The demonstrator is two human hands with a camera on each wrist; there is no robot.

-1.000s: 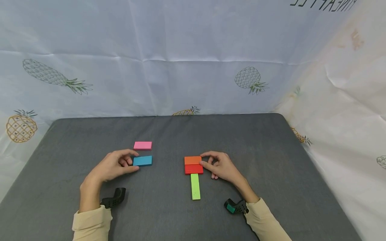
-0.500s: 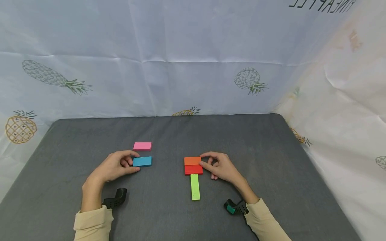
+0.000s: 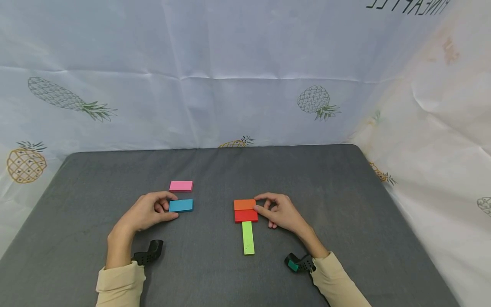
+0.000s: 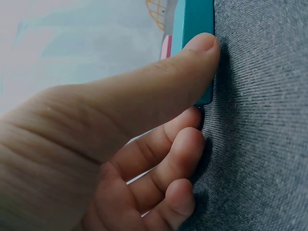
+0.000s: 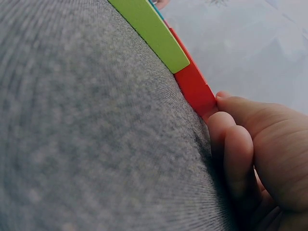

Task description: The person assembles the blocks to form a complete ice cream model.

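In the head view, my left hand (image 3: 149, 210) pinches the left end of a flat blue block (image 3: 181, 206) between thumb and index finger. The block lies on the grey cloth; in the left wrist view, the thumb (image 4: 192, 60) presses its near side. My right hand (image 3: 281, 212) pinches the right end of an orange block (image 3: 244, 205), its index finger at the far corner. Directly in front of the orange block lies a red block (image 3: 246, 216), touching it. A light green block (image 3: 248, 238) runs lengthwise from the red block's near edge, like a stem.
A pink block (image 3: 181, 186) lies just beyond the blue one. All the blocks are on a grey cloth-covered table (image 3: 215, 273). Behind it hangs a white curtain (image 3: 245, 42) with pineapple prints. Black wrist mounts (image 3: 148, 252) show beside both forearms.
The left forearm has shifted slightly to the right while its fingers stay at the blue block. The right hand and the blocks have not visibly moved.
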